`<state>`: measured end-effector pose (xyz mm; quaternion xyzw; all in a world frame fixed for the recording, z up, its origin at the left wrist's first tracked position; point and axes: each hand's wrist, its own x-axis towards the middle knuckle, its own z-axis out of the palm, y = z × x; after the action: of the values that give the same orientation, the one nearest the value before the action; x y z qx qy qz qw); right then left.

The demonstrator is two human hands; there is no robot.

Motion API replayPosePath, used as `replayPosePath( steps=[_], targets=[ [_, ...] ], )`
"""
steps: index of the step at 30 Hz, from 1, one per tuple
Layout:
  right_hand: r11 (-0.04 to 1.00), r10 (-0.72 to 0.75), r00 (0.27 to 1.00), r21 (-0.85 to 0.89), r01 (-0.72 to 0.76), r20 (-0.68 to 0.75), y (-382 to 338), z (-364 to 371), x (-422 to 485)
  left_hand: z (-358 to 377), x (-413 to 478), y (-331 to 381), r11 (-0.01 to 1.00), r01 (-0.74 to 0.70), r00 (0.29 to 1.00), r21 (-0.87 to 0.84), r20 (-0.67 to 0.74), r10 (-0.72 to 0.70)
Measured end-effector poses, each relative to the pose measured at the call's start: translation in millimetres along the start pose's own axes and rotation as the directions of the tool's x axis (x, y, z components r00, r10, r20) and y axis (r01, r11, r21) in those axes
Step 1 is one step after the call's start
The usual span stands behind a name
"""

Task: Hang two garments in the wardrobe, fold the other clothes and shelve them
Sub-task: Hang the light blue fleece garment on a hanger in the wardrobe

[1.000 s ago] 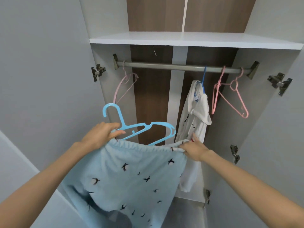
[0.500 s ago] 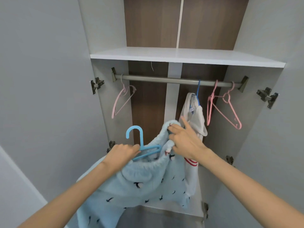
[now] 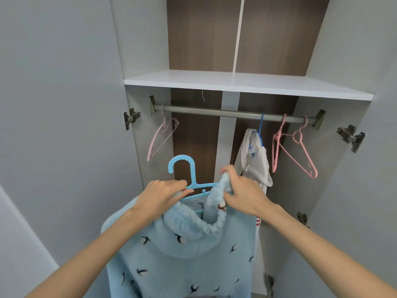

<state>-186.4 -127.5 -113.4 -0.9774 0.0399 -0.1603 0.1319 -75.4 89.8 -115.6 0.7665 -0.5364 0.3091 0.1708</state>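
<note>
Inside the open wardrobe, just below the rail (image 3: 214, 112), the work has moved from spreading to threading. A second ago the elastic waistband (image 3: 214, 227) was pulled wide and flat between both hands, with the blue hanger (image 3: 193, 171) lying across it. Now we see it gathered into a loose loop. The right hand (image 3: 242, 194) has come in from the far right edge and pinches a bunched fold of that band, lifted up against the hanger's right arm. The left hand (image 3: 163, 196) has its fingers curled over the hanger's left shoulder, with cloth under them. We judge this to be the fitting step: the blue garment (image 3: 184, 254) is near and low at centre, draped from both hands, not yet on the rail. The white garment (image 3: 257, 160) already hangs far right, so this would be the second of the two. As for materials, the blue cloth is thick plush fleece printed with small dark birds, and its band is ruched. The hanger is flat moulded plastic, with a ribbed inner hook and notched arms. The rail is dull grey metal. A thin pink hanger (image 3: 154, 145) hangs far left and a pair of pink hangers (image 3: 274, 153) far right. The shelf (image 3: 236, 82) is smooth white board against a dark wood-grain back.
</note>
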Motion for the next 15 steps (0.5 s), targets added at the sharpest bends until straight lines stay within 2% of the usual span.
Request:
replayPosePath(
  steps=[2,6,10,13,15],
  targets=[
    [0.998,-0.013,1.0,-0.067,0.013,-0.006,-7.5,-0.5,-0.1,-1.8,2.1,-6.0,0.996,0.021,1.0,-0.089,0.009,-0.021],
    [0.998,0.008,0.997,-0.062,-0.013,-0.071,-18.1,-4.0,-1.1,-5.7,6.4,-15.6,0.974,0.103,0.991,-0.204,0.103,-0.083],
    [0.992,0.111,0.972,0.087,-0.094,-0.207,-17.1,-9.9,-4.0,-6.4,11.3,-24.5,0.854,0.286,0.957,-0.434,0.168,-0.236],
    [0.969,0.16,0.945,0.227,-0.096,-0.285,-4.4,-19.1,-6.6,-12.0,10.9,-52.3,0.831,0.401,0.916,-0.385,0.162,-0.367],
    [0.943,0.273,0.919,0.268,-0.197,-0.286,4.4,-25.1,-8.2,-15.3,9.3,-71.9,0.81,0.477,0.879,-0.341,0.161,-0.45]
  ],
)
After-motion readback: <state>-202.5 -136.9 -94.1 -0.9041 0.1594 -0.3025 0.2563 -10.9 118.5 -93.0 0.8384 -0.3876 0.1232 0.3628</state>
